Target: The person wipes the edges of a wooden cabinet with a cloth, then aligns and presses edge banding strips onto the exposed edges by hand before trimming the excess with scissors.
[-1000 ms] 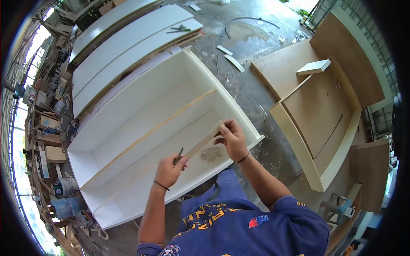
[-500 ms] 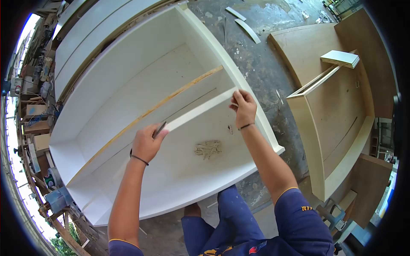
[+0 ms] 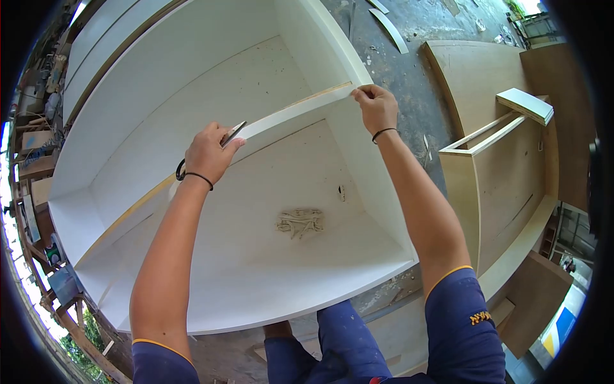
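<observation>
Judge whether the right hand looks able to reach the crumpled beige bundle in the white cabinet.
Probably yes: nothing lies over the bundle, and the gap to the right hand looks open, though it would first have to leave the white strip.

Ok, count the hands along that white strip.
2: the left hand, also holding a dark tool, toward the left of the white strip; the right hand at its right end. None seems hidden.

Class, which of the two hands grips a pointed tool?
The left hand: the tool sticks out of its grip, whereas the right hand has only the end of the white strip.
</observation>
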A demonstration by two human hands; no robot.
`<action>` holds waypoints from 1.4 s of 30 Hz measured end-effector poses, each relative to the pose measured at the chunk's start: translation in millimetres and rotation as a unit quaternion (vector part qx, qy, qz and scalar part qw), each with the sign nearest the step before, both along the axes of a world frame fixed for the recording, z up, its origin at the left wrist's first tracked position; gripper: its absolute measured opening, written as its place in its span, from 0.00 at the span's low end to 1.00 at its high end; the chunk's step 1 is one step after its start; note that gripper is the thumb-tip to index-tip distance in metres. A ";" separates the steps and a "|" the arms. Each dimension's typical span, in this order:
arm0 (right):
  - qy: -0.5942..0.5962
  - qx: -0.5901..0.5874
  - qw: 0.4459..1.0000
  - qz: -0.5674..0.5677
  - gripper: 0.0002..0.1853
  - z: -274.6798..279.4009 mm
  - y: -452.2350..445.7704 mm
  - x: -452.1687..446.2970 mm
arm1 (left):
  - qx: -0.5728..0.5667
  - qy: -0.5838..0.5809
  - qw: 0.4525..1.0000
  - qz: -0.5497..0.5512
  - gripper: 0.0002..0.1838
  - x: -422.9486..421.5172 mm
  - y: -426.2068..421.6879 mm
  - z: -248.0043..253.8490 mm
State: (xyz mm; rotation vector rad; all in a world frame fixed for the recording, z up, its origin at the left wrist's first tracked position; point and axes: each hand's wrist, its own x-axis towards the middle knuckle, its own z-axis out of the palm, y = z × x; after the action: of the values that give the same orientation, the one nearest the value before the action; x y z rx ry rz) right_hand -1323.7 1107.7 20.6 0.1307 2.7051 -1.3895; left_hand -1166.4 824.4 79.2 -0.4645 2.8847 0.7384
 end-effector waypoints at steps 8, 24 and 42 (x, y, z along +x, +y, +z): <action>-0.048 0.049 0.996 0.061 0.11 -6.9 5.4 -21.9 | 0.024 -0.007 1.000 -0.003 0.16 -8.6 -0.9 -23.5; 0.186 0.070 0.970 0.143 0.10 -29.0 0.5 -15.1 | 0.010 -0.022 0.999 -0.023 0.13 -8.3 -1.8 -36.2; 0.183 0.125 0.961 0.165 0.10 -33.4 -0.4 -16.2 | 0.051 0.012 0.997 -0.059 0.14 -5.2 -13.2 -44.3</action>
State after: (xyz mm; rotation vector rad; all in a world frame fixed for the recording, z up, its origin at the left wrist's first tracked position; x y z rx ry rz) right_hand -1340.0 1107.2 -12.8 -0.5896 2.9976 -1.0590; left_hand -1171.6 811.2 34.9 -0.2733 2.8489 0.8712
